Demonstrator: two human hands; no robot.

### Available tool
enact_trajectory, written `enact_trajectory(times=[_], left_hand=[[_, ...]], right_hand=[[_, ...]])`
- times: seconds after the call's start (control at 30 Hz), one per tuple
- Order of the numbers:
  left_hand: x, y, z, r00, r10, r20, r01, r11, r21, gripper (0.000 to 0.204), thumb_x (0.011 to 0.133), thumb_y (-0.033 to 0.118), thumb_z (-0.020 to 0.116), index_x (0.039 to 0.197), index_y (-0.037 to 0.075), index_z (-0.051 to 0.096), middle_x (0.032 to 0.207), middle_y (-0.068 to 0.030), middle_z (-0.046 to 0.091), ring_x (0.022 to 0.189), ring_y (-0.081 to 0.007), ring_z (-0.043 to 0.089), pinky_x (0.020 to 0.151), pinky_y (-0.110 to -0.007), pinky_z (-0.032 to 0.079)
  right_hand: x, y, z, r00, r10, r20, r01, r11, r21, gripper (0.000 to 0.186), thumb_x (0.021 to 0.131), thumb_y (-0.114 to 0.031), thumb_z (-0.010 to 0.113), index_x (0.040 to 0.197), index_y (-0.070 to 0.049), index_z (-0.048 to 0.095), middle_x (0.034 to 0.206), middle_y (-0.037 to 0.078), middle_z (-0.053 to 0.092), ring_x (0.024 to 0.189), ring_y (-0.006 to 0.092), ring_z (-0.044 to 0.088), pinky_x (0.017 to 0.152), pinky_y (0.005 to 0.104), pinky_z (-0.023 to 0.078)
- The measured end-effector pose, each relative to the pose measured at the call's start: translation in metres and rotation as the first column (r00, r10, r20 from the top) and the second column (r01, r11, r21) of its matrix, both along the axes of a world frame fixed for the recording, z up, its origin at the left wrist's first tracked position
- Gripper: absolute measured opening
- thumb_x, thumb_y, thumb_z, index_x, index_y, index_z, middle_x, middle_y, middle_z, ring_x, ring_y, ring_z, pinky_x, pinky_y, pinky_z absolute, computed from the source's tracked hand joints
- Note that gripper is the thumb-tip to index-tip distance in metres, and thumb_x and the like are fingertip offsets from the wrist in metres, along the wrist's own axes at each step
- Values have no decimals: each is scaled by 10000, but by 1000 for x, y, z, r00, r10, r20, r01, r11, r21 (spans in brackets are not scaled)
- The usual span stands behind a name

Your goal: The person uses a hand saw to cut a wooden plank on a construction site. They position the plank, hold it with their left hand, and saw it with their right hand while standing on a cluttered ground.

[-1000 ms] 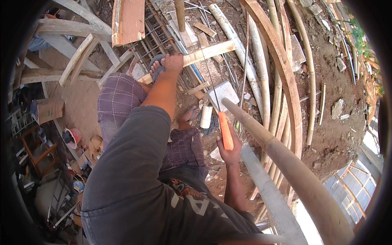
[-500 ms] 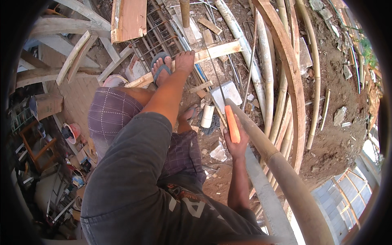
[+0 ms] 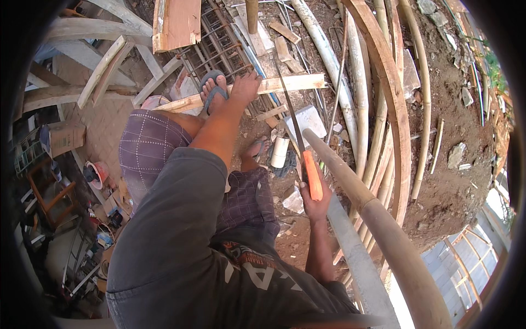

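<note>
My left hand grips a pale wooden plank, its fingers curled over the far edge. Beside that hand, my foot in a grey flip-flop rests on the plank. My right hand is closed around the orange handle of a handsaw. The saw's long, narrow blade points away from me and crosses the plank to the right of my left hand. Whether its teeth touch the wood I cannot tell.
A thick bamboo pole slants close past my right hand. Bent timbers and a long pale pole lie to the right. Steel rebar is at the far side. A white cylinder and a pale block sit below the plank.
The plank's right end has swung nearer to me, while its left end has shifted slightly left and away. My right hand has drawn the saw handle a little nearer.
</note>
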State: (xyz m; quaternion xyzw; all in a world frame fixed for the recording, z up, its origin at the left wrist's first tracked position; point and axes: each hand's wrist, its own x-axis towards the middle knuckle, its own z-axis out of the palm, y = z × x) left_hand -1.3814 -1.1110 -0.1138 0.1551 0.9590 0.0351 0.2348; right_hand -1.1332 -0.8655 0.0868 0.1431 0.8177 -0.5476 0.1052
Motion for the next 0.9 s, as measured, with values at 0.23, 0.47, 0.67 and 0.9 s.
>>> enact_trajectory(times=[0.23,0.47,0.67,0.9], left_hand=[[-9,-1,-17,936,307,172,-343,908,241,500,923,512,531,1277,176,640,1323,-155,521,1265,-318,469,1034,-516,354],[-17,28,-39,816,534,223,-578,759,300,488,917,523,565,1189,139,697,1344,-147,474,1269,-336,369,1066,-513,225],[-10,38,-58,786,618,-5,-571,730,375,673,875,519,645,1400,126,496,1404,-197,393,1366,-359,281,1121,-518,126],[-13,40,-61,792,610,23,-583,745,325,690,881,505,647,1418,115,462,1434,-212,365,1400,-356,247,1136,-531,109]], right_hand=[[-31,-32,-11,996,-34,-79,36,999,27,612,828,-39,709,1400,24,500,1329,212,604,1204,253,615,997,363,485],[-66,-45,-42,997,-26,-70,27,1000,15,601,837,-59,715,1393,32,505,1314,208,616,1188,262,626,982,366,493],[-74,-48,-48,999,-14,-29,16,997,76,609,827,-77,733,1386,31,514,1288,213,633,1177,254,633,980,362,493],[-57,-41,-33,996,-34,82,29,998,59,611,819,-54,722,1387,25,511,1299,210,626,1167,248,639,971,356,498]])
